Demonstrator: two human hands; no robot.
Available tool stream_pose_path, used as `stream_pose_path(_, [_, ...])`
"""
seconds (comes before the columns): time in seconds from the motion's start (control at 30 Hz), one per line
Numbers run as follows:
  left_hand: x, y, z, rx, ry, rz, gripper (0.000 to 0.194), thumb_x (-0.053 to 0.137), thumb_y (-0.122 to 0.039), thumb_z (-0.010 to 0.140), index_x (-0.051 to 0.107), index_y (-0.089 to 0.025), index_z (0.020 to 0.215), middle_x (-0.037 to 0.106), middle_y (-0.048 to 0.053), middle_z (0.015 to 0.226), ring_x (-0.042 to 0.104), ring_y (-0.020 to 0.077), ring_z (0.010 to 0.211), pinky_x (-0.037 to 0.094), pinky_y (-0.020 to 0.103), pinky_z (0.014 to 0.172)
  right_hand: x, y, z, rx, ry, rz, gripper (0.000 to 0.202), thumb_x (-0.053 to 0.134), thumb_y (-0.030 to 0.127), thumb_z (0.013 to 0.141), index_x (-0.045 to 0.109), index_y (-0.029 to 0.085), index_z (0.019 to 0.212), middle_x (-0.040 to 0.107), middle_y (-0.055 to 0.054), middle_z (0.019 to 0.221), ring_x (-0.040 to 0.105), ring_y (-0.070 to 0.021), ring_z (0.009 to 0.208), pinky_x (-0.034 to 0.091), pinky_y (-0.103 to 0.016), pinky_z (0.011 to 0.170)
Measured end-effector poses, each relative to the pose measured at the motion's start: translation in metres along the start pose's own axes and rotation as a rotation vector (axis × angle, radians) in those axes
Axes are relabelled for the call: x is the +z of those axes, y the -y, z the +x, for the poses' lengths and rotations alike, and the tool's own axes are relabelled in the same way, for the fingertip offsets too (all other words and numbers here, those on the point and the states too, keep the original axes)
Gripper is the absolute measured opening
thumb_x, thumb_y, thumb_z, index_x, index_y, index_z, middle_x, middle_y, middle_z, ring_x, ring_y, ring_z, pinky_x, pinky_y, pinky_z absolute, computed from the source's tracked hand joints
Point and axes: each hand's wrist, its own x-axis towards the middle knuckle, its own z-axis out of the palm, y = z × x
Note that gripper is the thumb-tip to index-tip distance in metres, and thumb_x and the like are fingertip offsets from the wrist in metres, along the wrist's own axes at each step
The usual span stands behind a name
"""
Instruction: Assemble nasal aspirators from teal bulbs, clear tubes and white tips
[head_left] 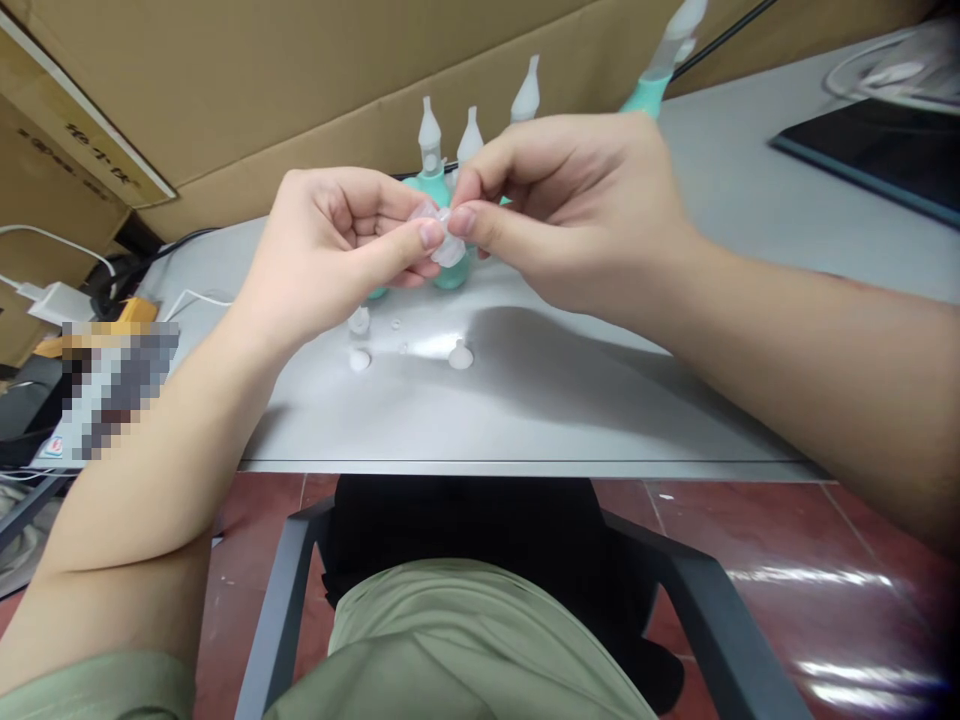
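Above the table, my left hand [352, 225] pinches a small translucent plastic part [448, 250] between thumb and fingers. The thumb and forefinger of my right hand [570, 200] close on the same part from the other side; its exact kind is hard to make out. Behind my hands stand several teal squeeze bulbs with white pointed nozzles, among them a nasal aspirator [430, 140] whose lower half my fingers partly cover. On the table below lie a white round piece [460, 355], another white disc [360, 360], a small clear cap-like piece [359, 320] and tiny clear bits.
Another teal aspirator [660, 65] stands at the back right. A dark flat device [877, 155] lies on the grey table [540, 425] at right. Cardboard [300, 80] walls the back. Cables and a white charger [66, 303] are at left; chair armrests [690, 570] flank my lap.
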Motion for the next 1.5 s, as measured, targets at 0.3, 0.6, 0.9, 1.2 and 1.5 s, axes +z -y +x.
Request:
stream_pose_path(0.3, [-0.007, -0.004, -0.003, 0.028, 0.112, 0.080, 0.038, 0.101, -0.059, 0.117, 0.096, -0.021, 0.121, 0.099, 0.009, 0.110, 0.097, 0.0282, 0.099, 0.087, 0.047, 0.099, -0.016, -0.002, 0.008, 0.178, 0.300, 0.152, 0.031, 0.094, 0.041, 0.123, 0.076, 0.026, 0.103, 0.071, -0.002, 0.094, 0.064, -0.0196, 0.086, 0.052, -0.034, 0.080])
stream_pose_path(0.6, [-0.015, -0.011, -0.003, 0.034, 0.172, 0.129, 0.025, 0.095, -0.042, 0.122, 0.096, -0.018, 0.127, 0.100, 0.010, 0.119, 0.099, 0.0284, 0.107, 0.085, 0.046, 0.104, -0.015, -0.001, 0.012, 0.326, 0.378, 0.429, 0.027, 0.095, 0.024, 0.115, 0.075, 0.025, 0.096, 0.079, -0.003, 0.103, 0.076, -0.0181, 0.096, 0.067, -0.028, 0.088])
stream_pose_path(0.9, [-0.015, 0.000, -0.004, 0.155, 0.146, 0.199, 0.030, 0.089, -0.045, 0.123, 0.097, -0.016, 0.127, 0.095, 0.003, 0.106, 0.099, 0.0278, 0.102, 0.082, 0.050, 0.102, -0.015, -0.003, 0.013, 0.475, 0.407, 0.572, 0.026, 0.098, 0.016, 0.108, 0.079, 0.026, 0.093, 0.088, -0.001, 0.109, 0.084, -0.0168, 0.098, 0.075, -0.027, 0.089])
stream_pose_path(1.2, [-0.013, -0.009, -0.006, 0.123, 0.202, 0.236, 0.042, 0.087, -0.062, 0.123, 0.095, -0.021, 0.127, 0.097, 0.009, 0.118, 0.095, 0.0294, 0.110, 0.082, 0.056, 0.111, -0.017, -0.004, 0.014, 0.497, 0.393, 0.552, 0.029, 0.100, 0.017, 0.105, 0.077, 0.025, 0.090, 0.087, -0.001, 0.108, 0.082, -0.0164, 0.097, 0.074, -0.028, 0.088])
stream_pose_path(1.5, [-0.010, -0.004, -0.007, 0.106, 0.151, 0.318, 0.025, 0.093, -0.049, 0.114, 0.095, -0.024, 0.113, 0.094, 0.009, 0.108, 0.090, 0.0291, 0.098, 0.081, 0.047, 0.095, -0.021, 0.004, 0.016, 0.362, 0.286, 0.296, 0.028, 0.087, 0.018, 0.119, 0.078, 0.024, 0.093, 0.082, 0.000, 0.097, 0.080, -0.0126, 0.089, 0.072, -0.028, 0.088])
